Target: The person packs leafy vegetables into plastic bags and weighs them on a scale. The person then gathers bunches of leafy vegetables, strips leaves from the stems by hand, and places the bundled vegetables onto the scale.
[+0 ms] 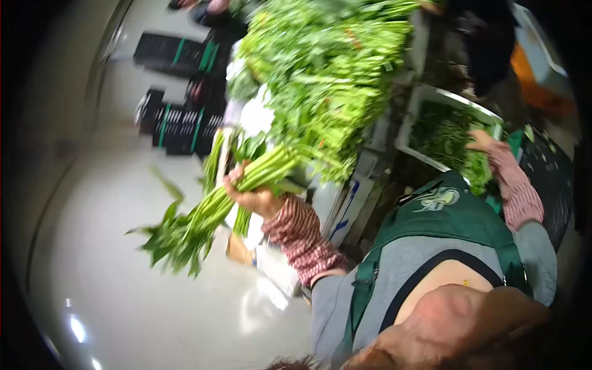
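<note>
My left hand [256, 200] is closed around the stalks of a bunch of long-stemmed leafy greens [209, 206]. Its pointed leaves hang toward the lower left, and the pale green stalks run up to the right. On the other side, my right hand [480, 140] reaches over a white foam box [421, 102], its fingers somewhat apart and touching dark greens [441, 132] inside. Lighter leaves [476, 171] show just below that hand. Blur hides exactly how the right fingers meet the leaves. A large heap of leafy greens [333, 80] lies ahead, close to the held stalks.
Black crates with green straps [180, 128] stand at the upper left. A blue-white container [539, 52] and an orange one [536, 80] are at the upper right. A black bag [546, 185] with leaf scraps lies beside my right arm. Another person's dark clothing [484, 37] shows beyond the foam box.
</note>
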Tool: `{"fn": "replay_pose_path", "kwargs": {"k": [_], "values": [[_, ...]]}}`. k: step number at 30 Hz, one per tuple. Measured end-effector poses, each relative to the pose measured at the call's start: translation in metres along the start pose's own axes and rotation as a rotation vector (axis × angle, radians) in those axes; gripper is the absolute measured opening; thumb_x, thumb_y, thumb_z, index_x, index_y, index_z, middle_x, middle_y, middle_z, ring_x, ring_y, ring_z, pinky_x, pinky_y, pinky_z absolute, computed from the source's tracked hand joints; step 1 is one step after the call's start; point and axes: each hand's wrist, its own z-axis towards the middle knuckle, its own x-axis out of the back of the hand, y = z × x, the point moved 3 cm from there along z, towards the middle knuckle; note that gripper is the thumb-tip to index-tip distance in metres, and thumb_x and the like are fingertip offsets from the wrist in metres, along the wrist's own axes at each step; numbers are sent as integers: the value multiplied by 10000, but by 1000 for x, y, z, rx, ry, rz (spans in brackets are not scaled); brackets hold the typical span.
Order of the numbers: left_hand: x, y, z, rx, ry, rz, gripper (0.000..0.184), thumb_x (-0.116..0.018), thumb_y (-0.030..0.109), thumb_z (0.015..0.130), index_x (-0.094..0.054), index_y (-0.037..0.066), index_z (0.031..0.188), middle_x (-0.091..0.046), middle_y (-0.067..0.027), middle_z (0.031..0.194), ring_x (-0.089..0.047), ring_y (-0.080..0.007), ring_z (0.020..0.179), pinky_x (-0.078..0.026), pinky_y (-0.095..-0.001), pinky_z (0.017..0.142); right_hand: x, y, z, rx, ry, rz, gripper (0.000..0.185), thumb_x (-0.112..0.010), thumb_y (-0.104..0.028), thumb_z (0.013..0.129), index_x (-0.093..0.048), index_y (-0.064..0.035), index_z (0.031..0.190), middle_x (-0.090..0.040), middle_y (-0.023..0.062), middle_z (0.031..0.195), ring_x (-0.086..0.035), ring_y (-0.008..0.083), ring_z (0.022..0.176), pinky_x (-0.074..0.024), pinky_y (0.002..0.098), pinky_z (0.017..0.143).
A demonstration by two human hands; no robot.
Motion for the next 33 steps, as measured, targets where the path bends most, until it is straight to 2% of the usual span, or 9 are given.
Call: {"fn": "replay_pose_path", "kwargs": {"k": [5, 10, 12, 14, 16, 18, 22, 30, 33], "values": [[39, 41, -12, -222, 383, 61, 134, -499, 170, 757, -472, 81, 659, -508, -45, 631, -511, -186, 666, -455, -356, 704, -5, 27, 6, -187, -143, 2, 494, -649, -243, 672, -505, 4, 1075, -525, 191, 1044, -513, 321, 960, -411, 389, 839], [96, 71, -27, -205, 316, 34, 144, -448, 171, 736, -487, 62, 651, -540, -82, 695, -545, -249, 738, -467, -410, 721, -28, -28, 66, -92, -276, 51, 499, -626, -209, 713, -459, 0, 1134, -493, 185, 1086, -504, 302, 946, -415, 381, 807], [115, 86, -30, -266, 275, 150, 138, -441, 160, 735, -463, 68, 636, -510, -72, 662, -531, -244, 700, -461, -409, 717, -41, -63, 116, 207, -364, 66, 490, -614, -192, 731, -444, -1, 1149, -500, 182, 1074, -495, 308, 958, -412, 381, 815], [123, 94, -43, -316, 274, 207, 136, -437, 155, 735, -451, 71, 629, -495, -66, 646, -524, -241, 681, -459, -409, 715, -37, -117, 153, 265, -404, 116, 507, -611, -212, 726, -432, -13, 1157, -499, 176, 1092, -456, 319, 1025, -378, 384, 855], [105, 99, -63, -407, 396, 399, 57, -453, 96, 753, -450, 85, 697, -417, 3, 616, -450, -125, 626, -443, -351, 710, -58, -146, 183, 445, -295, 139, 482, -611, -208, 725, -447, -18, 1137, -516, 176, 1046, -466, 329, 996, -384, 384, 842], [81, 107, -81, -369, 135, 321, 97, -464, 112, 752, -448, 95, 658, -399, 1, 602, -433, -135, 599, -438, -388, 755, -55, -192, 188, 456, -353, 127, 470, -619, -208, 716, -461, -18, 1116, -531, 176, 1015, -484, 333, 963, -396, 385, 826], [53, 109, -136, -418, 348, 578, 30, -469, 97, 766, -487, 118, 757, -377, 19, 611, -429, -109, 613, -440, -421, 774, -105, -230, 190, 604, -602, 43, 444, -642, -208, 688, -501, -20, 1065, -565, 177, 961, -530, 341, 893, -431, 389, 780], [10, 123, -224, -767, 671, 1308, 196, -399, 57, 780, -460, 180, 919, -370, 5, 630, -410, -114, 616, -426, -451, 802, -243, -365, 155, 986, -1209, -94, 438, -643, -211, 674, -521, -22, 1050, -582, 184, 912, -549, 337, 872, -449, 391, 755], [-7, 125, -294, -1056, 740, 1337, 157, -407, 83, 775, -496, 181, 859, -380, 16, 617, -422, -108, 610, -433, -412, 798, -286, -441, 103, 1220, -1286, -183, 425, -643, -221, 670, -536, -51, 1044, -588, 174, 903, -555, 325, 871, -447, 398, 762]]}}
